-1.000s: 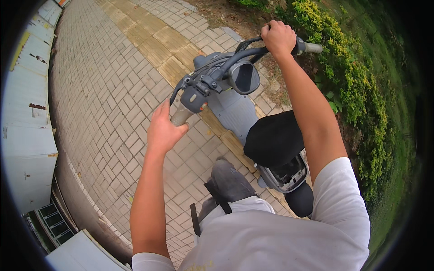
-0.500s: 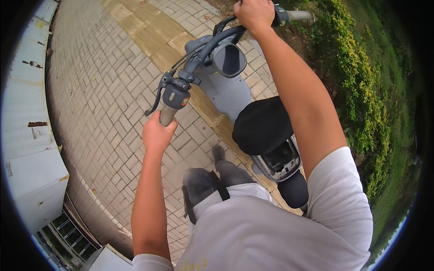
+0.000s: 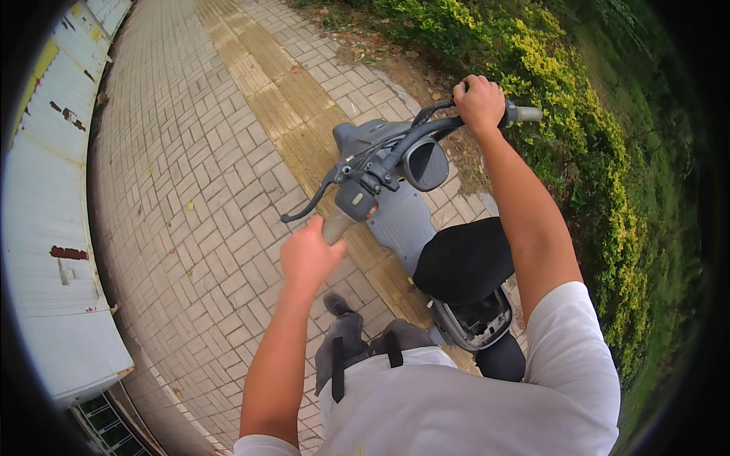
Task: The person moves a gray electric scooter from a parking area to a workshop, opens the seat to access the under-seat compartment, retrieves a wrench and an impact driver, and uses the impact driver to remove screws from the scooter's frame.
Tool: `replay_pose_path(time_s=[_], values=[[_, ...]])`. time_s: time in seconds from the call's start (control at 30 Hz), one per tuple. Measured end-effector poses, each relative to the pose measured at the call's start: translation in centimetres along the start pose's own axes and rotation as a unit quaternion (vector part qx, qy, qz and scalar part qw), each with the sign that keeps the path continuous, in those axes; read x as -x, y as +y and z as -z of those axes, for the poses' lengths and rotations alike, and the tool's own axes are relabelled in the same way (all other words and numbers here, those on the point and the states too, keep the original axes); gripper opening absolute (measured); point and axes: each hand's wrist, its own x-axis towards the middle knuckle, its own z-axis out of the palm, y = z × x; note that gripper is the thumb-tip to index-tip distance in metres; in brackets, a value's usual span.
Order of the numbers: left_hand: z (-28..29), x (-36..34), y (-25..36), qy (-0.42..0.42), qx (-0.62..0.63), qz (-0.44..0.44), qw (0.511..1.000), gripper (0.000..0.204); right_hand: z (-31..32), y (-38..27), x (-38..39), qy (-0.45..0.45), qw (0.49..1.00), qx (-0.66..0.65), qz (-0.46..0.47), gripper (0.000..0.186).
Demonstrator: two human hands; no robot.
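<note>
A grey electric scooter (image 3: 399,216) stands just right of my legs, its front toward the far side. My left hand (image 3: 310,254) is closed around the end of its left handlebar grip (image 3: 336,226), with the brake lever (image 3: 308,207) beyond the fingers. Farther off, my right hand (image 3: 480,102) wraps the handlebar (image 3: 426,135) just inboard of the right switch housing; the pale right grip (image 3: 529,114) sticks out past it. Between the bars shows a mirror (image 3: 426,164). The black seat (image 3: 465,260) lies below my right forearm.
Light paving bricks (image 3: 190,235) cover the ground, crossed by a yellow tactile strip (image 3: 281,114) that runs under the scooter. A hedge with yellow-green leaves (image 3: 585,152) borders the right. A white, rust-marked metal wall (image 3: 53,197) lines the left.
The handlebar and both hands now sit lower in the picture, and the left grip is farther right. More path and hedge show ahead. My legs have shifted in a step; both holds stay.
</note>
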Motion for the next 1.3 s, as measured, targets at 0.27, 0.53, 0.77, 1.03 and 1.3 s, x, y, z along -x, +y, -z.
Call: replay_pose_path(time_s=[0.27, 0.53, 0.77, 1.03, 1.3], values=[[7.1, -24.3, -10.2, -0.039, 0.052, 0.036, 0.997, 0.037, -15.1, -17.4, -17.8, -0.021, 1.0, 0.001, 0.011, 0.021], [15.7, -49.0, -16.9, -0.045, 0.094, -0.018, 0.994, 0.047, -31.0, -32.0, -36.9, 0.056, 0.996, -0.051, 0.037, 0.013], [21.1, -70.1, -22.8, 0.136, 0.068, 0.027, 0.988, 0.046, -44.9, -48.2, -52.2, 0.03, 0.996, -0.059, 0.065, 0.012], [31.4, -97.0, -35.6, 0.168, 0.219, -0.053, 0.96, 0.038, -60.8, -64.6, -69.2, 0.049, 0.996, -0.052, 0.05, 0.008], [42.2, -124.2, -46.1, 0.198, 0.17, -0.159, 0.952, 0.036, -77.4, -82.8, -87.8, 0.056, 0.996, -0.063, 0.021, 0.012]])
